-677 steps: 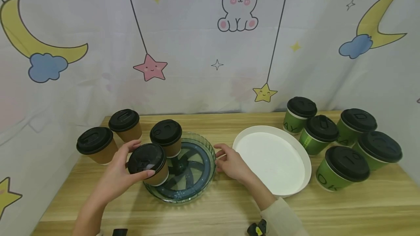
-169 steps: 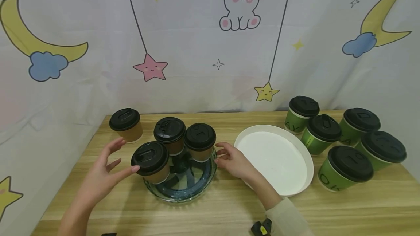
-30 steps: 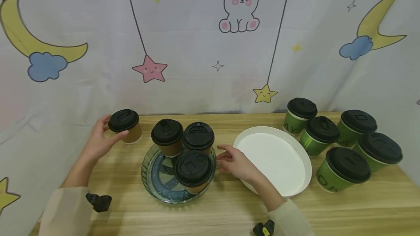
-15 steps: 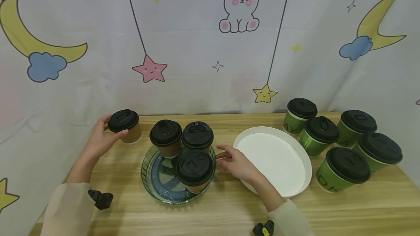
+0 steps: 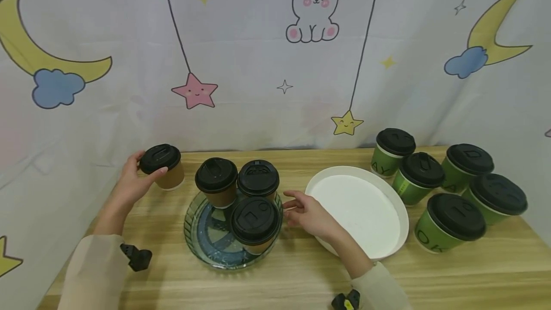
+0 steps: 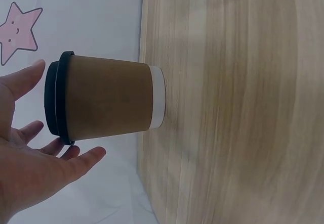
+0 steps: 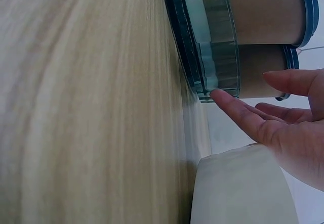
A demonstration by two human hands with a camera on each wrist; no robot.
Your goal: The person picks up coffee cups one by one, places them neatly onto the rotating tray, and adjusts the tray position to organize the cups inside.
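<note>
The left hand (image 5: 131,181) cups a brown cup (image 5: 163,166) at about 10 o'clock from the glass dish (image 5: 202,238), thumb on the lid's near side and fingers round the far side; in the left wrist view the fingers (image 6: 76,161) lie nearly straight just off the cup's (image 6: 106,102) wall, and whether they truly grip cannot be told. That cup stands upright on the bench (image 5: 301,276), outside the dish. The right hand (image 5: 307,214) lies open with relaxed fingers, a fingertip (image 7: 220,96) touching the dish rim (image 7: 217,57) at its 3 o'clock edge, between the dish and the white plate (image 5: 400,209).

Three more brown cups (image 5: 254,216) with black lids stand inside the dish: two at its 12 o'clock side, one toward 4 o'clock. Five green cups (image 5: 452,221), also black-lidded, cluster at 3 o'clock beyond the plate, near the bench's right end.

The bench is pale wood with a straight lengthwise grain. A white cloth (image 5: 258,61) hangs behind it and wraps round both ends, printed with a rabbit (image 5: 312,8), a pink star (image 5: 194,91), a yellow star (image 5: 346,122) on drawn strings, and yellow moons (image 5: 495,27) with blue clouds. Pale sleeves (image 5: 90,271) cover both forearms, each with a small black device (image 5: 137,257) at the wrist.
</note>
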